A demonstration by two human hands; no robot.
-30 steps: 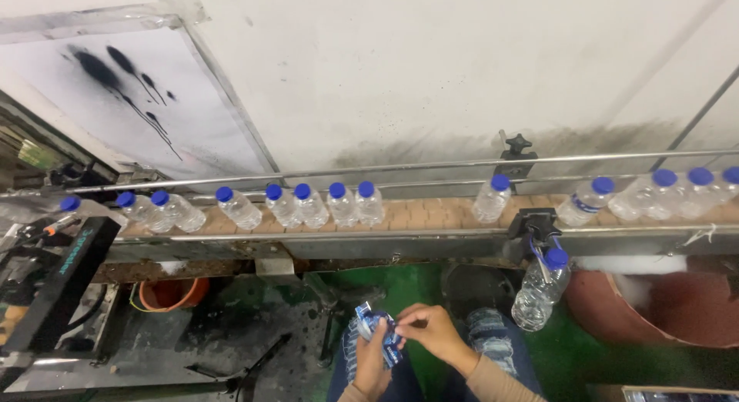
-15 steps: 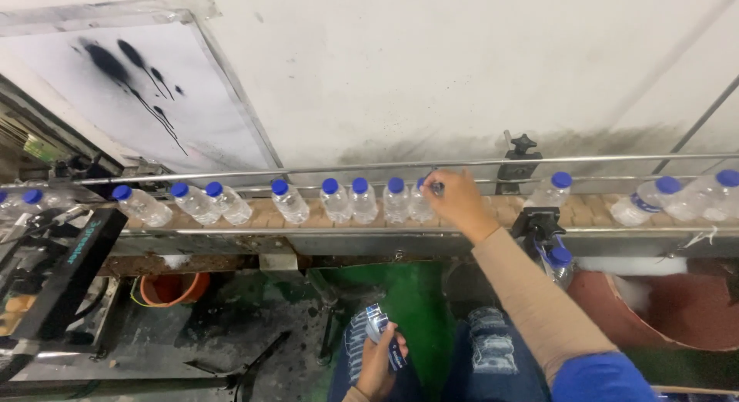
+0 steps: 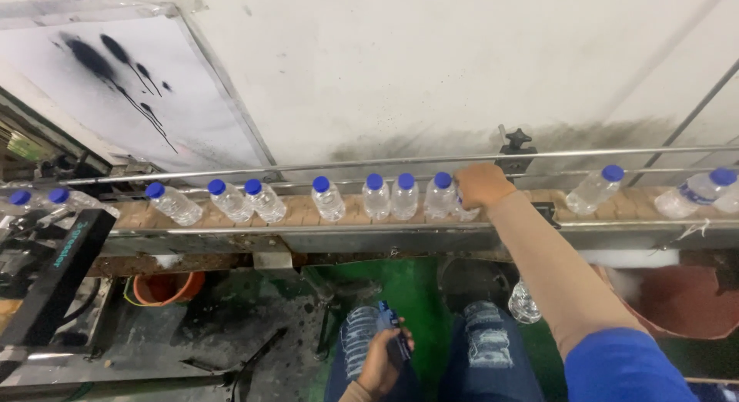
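The clear plastic bottle (image 3: 464,210), right of centre on the conveyor (image 3: 354,214), sat under our right hand (image 3: 481,185), fingers curled over its top, closed on it. Light, thin-walled and slick, we judged; best gripped at the neck. Low centre, our left hand (image 3: 382,363) clasped blue labels (image 3: 390,323). Blue-capped bottles (image 3: 400,195) lined the belt beneath a steel rail (image 3: 231,172).

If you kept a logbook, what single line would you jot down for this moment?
right hand: on bottle on conveyor | left hand: holding blue labels over lap | other bottles: upright on belt
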